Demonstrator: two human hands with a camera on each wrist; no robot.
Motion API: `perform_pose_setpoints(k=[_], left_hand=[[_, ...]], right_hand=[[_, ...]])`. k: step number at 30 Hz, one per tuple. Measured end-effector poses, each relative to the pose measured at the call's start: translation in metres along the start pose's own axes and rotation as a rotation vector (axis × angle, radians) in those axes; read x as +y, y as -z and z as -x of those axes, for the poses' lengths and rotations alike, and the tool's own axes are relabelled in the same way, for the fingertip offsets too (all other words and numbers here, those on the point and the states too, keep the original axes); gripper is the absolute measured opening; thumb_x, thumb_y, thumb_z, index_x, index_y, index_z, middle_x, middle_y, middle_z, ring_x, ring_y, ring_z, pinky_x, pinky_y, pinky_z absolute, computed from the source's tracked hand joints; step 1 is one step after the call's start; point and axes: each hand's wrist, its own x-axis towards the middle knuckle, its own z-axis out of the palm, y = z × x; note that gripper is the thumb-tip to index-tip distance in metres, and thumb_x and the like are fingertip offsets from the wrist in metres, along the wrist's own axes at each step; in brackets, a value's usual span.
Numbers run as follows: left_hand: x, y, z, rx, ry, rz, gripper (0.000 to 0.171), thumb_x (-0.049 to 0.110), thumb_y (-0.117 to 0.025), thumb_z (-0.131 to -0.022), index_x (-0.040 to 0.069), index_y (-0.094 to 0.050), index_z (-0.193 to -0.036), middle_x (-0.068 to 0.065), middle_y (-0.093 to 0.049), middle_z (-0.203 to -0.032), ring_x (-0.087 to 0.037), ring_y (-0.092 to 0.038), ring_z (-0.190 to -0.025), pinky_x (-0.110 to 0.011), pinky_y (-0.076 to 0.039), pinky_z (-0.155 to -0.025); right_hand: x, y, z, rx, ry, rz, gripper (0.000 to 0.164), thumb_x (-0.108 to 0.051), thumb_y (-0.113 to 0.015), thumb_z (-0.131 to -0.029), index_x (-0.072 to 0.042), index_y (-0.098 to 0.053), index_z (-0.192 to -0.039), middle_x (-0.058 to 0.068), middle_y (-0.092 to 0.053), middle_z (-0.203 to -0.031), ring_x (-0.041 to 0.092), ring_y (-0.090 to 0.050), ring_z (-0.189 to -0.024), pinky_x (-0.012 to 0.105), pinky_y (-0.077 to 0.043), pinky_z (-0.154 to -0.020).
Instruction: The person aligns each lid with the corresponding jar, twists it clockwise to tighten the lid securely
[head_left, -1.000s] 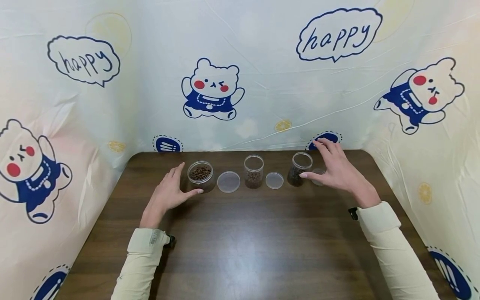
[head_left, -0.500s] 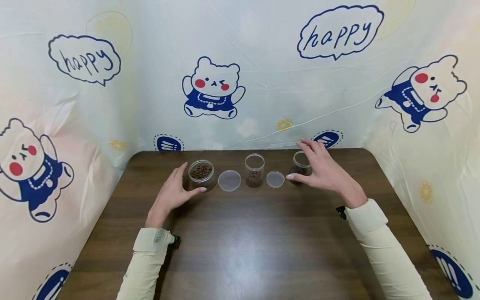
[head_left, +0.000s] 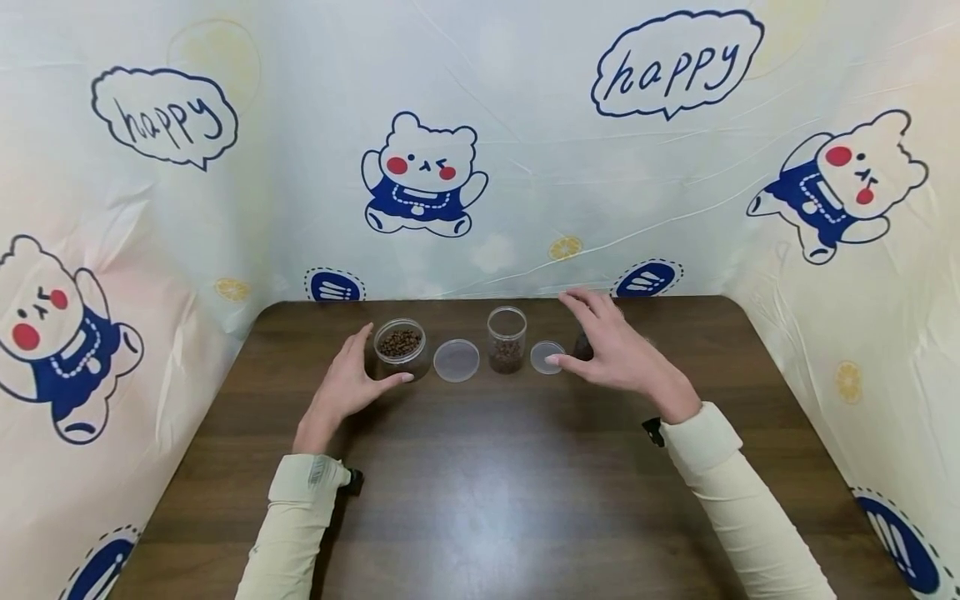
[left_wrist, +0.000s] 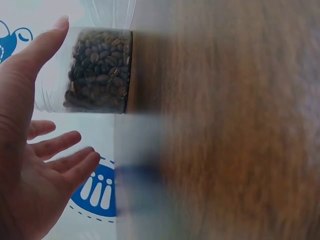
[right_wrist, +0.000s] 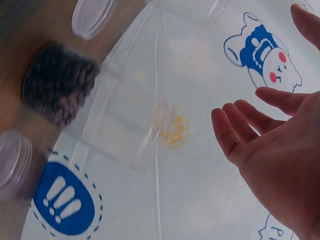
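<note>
My left hand [head_left: 347, 385] curves loosely beside a wide clear jar [head_left: 401, 343] of coffee beans, thumb in front and fingers at its left. In the left wrist view those fingers are spread, not wrapped round the jar; whether the thumb touches it I cannot tell. My right hand [head_left: 622, 354] hovers with fingers extended, holding nothing. It covers most of the right jar [head_left: 583, 346], whose dark beans [right_wrist: 57, 82] show in the right wrist view. Its thumb overlaps a small clear lid [head_left: 543, 357]. Left of that lid stands a tall open jar [head_left: 507, 342], part filled with beans.
A larger clear lid [head_left: 456, 361] lies between the wide jar and the tall middle one. Another lid [right_wrist: 12, 162] lies beyond the right jar. All stand near the back edge of the brown wooden table [head_left: 480, 483], against a printed cloth [head_left: 525, 167].
My right hand has swept left, from beside the right jar to in front of it and toward the small lid. The left hand has barely shifted. The jars stand where they were.
</note>
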Motion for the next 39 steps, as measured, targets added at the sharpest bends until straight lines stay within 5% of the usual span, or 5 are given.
perform_pose_setpoints(k=[10, 16, 31, 39], left_hand=[[0.002, -0.004, -0.003, 0.005, 0.010, 0.048, 0.134, 0.079, -0.079, -0.074, 0.009, -0.014, -0.168, -0.025, -0.030, -0.169, -0.046, -0.034, -0.155, -0.070, -0.034, -0.121], [0.004, -0.007, -0.003, 0.007, 0.015, 0.113, 0.134, 0.075, -0.082, -0.074, 0.006, -0.015, -0.168, -0.025, -0.032, -0.167, -0.044, -0.036, -0.154, -0.067, -0.034, -0.122], [0.005, -0.013, -0.007, 0.049, 0.024, 0.191, 0.128, 0.064, -0.089, -0.075, 0.009, -0.018, -0.167, -0.022, -0.037, -0.165, -0.042, -0.040, -0.151, -0.066, -0.036, -0.122], [0.008, -0.020, -0.007, 0.063, 0.041, 0.227, 0.131, 0.064, -0.090, -0.074, 0.009, -0.017, -0.167, -0.023, -0.040, -0.163, -0.044, -0.042, -0.150, -0.067, -0.038, -0.119]], right_hand=[[-0.018, -0.021, -0.008, -0.054, 0.003, -0.057, 0.093, -0.052, -0.075, -0.095, -0.007, -0.031, -0.164, 0.016, -0.032, -0.167, 0.036, -0.034, -0.152, 0.058, -0.041, -0.121], [-0.029, -0.033, -0.011, -0.039, 0.026, -0.081, 0.085, -0.052, -0.073, -0.096, -0.008, -0.039, -0.160, 0.014, -0.045, -0.158, 0.032, -0.044, -0.146, 0.054, -0.047, -0.117], [-0.060, -0.061, -0.031, -0.003, 0.122, -0.084, 0.067, -0.040, -0.074, -0.099, -0.004, -0.052, -0.151, 0.014, -0.057, -0.149, 0.030, -0.059, -0.138, 0.048, -0.051, -0.114], [-0.076, -0.073, -0.042, -0.034, 0.096, -0.097, 0.067, -0.038, -0.074, -0.099, -0.004, -0.051, -0.152, 0.017, -0.056, -0.153, 0.031, -0.055, -0.144, 0.048, -0.048, -0.118]])
